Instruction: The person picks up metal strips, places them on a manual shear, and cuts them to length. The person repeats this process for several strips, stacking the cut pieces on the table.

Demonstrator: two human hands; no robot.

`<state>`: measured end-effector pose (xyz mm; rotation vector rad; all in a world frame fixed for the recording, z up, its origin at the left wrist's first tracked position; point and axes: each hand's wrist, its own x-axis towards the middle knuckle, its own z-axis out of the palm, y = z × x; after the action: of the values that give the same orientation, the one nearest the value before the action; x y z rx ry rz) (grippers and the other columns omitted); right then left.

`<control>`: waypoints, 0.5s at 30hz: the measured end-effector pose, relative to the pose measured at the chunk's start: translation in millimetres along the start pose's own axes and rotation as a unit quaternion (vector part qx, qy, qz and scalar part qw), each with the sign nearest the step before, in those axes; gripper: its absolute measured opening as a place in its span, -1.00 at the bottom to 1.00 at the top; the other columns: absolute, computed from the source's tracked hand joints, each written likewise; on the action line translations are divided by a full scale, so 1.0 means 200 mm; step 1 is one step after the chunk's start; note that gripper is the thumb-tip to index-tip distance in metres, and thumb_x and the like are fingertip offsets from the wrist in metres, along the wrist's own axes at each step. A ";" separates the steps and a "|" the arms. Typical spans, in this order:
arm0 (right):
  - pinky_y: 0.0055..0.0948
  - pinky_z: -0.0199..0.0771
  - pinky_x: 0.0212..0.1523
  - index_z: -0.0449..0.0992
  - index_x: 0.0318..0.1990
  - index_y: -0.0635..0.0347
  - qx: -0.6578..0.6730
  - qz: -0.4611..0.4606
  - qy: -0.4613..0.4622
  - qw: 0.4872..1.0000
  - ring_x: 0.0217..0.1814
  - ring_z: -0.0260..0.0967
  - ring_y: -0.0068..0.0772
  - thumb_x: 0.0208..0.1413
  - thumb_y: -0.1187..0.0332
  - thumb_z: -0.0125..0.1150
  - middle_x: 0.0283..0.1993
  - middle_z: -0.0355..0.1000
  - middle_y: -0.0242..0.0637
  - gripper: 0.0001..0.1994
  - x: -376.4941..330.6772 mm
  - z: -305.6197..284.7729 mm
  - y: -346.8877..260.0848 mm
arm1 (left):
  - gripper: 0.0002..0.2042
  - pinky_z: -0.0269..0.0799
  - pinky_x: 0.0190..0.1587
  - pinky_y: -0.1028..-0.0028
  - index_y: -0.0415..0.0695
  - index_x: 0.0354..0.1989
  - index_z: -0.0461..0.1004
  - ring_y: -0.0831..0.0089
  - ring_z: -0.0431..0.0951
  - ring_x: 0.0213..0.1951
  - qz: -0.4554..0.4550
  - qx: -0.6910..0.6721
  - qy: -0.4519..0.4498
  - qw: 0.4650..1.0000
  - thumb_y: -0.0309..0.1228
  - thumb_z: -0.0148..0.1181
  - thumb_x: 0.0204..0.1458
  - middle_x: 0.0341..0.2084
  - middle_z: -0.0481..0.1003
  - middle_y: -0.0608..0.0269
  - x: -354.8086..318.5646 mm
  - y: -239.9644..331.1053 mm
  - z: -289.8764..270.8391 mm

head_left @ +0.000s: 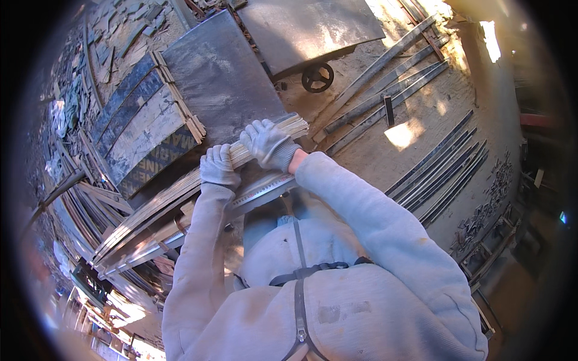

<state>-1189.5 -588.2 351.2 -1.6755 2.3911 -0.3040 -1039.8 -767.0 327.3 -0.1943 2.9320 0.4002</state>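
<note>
Both of my hands wear pale work gloves and grip a long bundle of plywood strips (158, 198), seen edge-on, which runs from lower left to the middle. My left hand (218, 165) is closed over the bundle's upper side. Just beyond it, near the bundle's right end, my right hand (265, 141) has its fingers curled over the top; the thumbs are hardly visible. On my side of the strips lies a metal rail with a measuring scale (262, 189). A dark metal table top (226, 72) extends away beyond my hands.
A stack of printed, dark-faced plywood pieces (150, 129) rests on the table's left. Farther back are another table panel (307, 27) and a black handwheel (317, 77). Long boards (385, 96) and dark strips (442, 171) lie on the ground at right. Wood scraps (132, 30) cover the far left.
</note>
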 end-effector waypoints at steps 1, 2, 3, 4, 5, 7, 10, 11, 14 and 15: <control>-0.17 0.41 0.09 0.53 0.00 0.18 0.006 0.004 0.018 1.000 0.09 0.46 -0.13 0.10 0.29 0.25 -0.02 0.49 -0.14 -0.67 0.00 -0.01 0.00 | -0.27 0.37 0.09 0.05 -0.09 0.21 0.35 0.00 0.49 0.06 0.000 0.001 0.006 1.000 -0.30 0.50 -0.22 0.01 0.46 0.09 0.00 0.01 0.00; -0.16 0.41 0.09 0.53 0.01 0.18 0.003 0.015 0.030 0.999 0.09 0.46 -0.12 0.10 0.29 0.25 -0.01 0.49 -0.13 -0.67 0.00 -0.01 -0.01 | -0.27 0.37 0.09 0.05 -0.09 0.21 0.35 0.00 0.49 0.06 -0.001 0.004 0.004 1.000 -0.29 0.50 -0.23 0.01 0.46 0.09 0.01 0.01 -0.01; -0.13 0.42 0.08 0.54 0.02 0.19 0.021 0.020 0.026 0.999 0.08 0.47 -0.08 0.09 0.30 0.26 -0.02 0.48 -0.10 -0.66 0.00 -0.02 0.00 | -0.27 0.37 0.09 0.05 -0.09 0.21 0.35 0.00 0.49 0.07 0.001 0.002 0.008 1.000 -0.29 0.51 -0.23 0.01 0.46 0.09 0.01 0.01 -0.02; -0.14 0.42 0.07 0.54 0.02 0.20 0.021 0.008 0.011 1.000 0.06 0.47 -0.09 0.09 0.29 0.25 -0.03 0.48 -0.11 -0.66 0.01 -0.02 0.00 | -0.27 0.37 0.09 0.05 -0.09 0.21 0.35 -0.01 0.49 0.07 0.002 0.000 0.010 1.000 -0.28 0.51 -0.23 0.01 0.47 0.09 0.01 0.02 -0.03; -0.15 0.43 0.06 0.54 0.01 0.21 0.012 0.003 -0.016 1.000 0.04 0.47 -0.10 0.08 0.29 0.25 -0.04 0.49 -0.12 -0.65 0.02 -0.02 0.01 | -0.26 0.38 0.10 0.05 -0.08 0.21 0.35 0.01 0.49 0.09 -0.011 0.013 -0.016 1.000 -0.27 0.51 -0.23 0.03 0.47 0.10 0.02 0.02 -0.04; -0.17 0.42 0.05 0.55 -0.01 0.21 0.001 0.002 -0.046 0.999 0.03 0.46 -0.12 0.02 0.26 0.30 -0.06 0.48 -0.12 -0.63 0.03 -0.03 0.01 | -0.27 0.38 0.11 0.06 -0.06 0.21 0.36 0.03 0.49 0.10 -0.015 0.005 0.002 1.000 -0.27 0.52 -0.23 0.04 0.47 0.11 0.03 0.04 -0.06; -0.18 0.41 0.05 0.54 -0.05 0.20 0.005 0.004 -0.046 0.999 0.03 0.46 -0.13 0.00 0.25 0.32 -0.06 0.48 -0.11 -0.63 0.04 -0.05 0.02 | -0.29 0.39 0.13 0.07 -0.03 0.21 0.37 0.06 0.49 0.11 -0.047 0.009 -0.031 0.998 -0.26 0.52 -0.21 0.02 0.46 0.13 0.05 0.07 -0.10; -0.18 0.41 0.05 0.53 -0.08 0.19 -0.002 0.004 -0.037 0.999 0.02 0.46 -0.13 -0.01 0.25 0.31 -0.07 0.48 -0.10 -0.65 0.04 -0.06 0.02 | -0.29 0.39 0.13 0.07 -0.03 0.21 0.37 0.06 0.49 0.11 -0.056 0.016 -0.048 0.997 -0.26 0.53 -0.20 0.01 0.46 0.13 0.06 0.08 -0.11; -0.11 0.42 0.07 0.53 -0.02 0.17 -0.012 0.006 -0.065 0.998 0.03 0.47 -0.11 0.04 0.25 0.32 -0.04 0.49 -0.09 -0.64 0.04 -0.08 0.02 | -0.28 0.39 0.17 0.06 -0.04 0.21 0.37 0.07 0.49 0.14 -0.078 0.029 -0.079 0.993 -0.21 0.56 -0.18 0.02 0.46 0.13 0.09 0.10 -0.14; -0.13 0.42 0.06 0.53 -0.03 0.16 -0.030 0.005 -0.054 0.998 0.03 0.47 -0.14 0.05 0.24 0.30 -0.04 0.50 -0.11 -0.66 0.04 -0.08 0.02 | -0.28 0.39 0.17 0.07 -0.04 0.20 0.37 0.08 0.49 0.14 -0.085 0.036 -0.079 0.993 -0.20 0.56 -0.18 0.02 0.45 0.13 0.09 0.11 -0.14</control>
<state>-1199.5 -594.6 364.7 -1.6611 2.3505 -0.1390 -1065.7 -755.9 356.0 -0.3797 2.7423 0.2720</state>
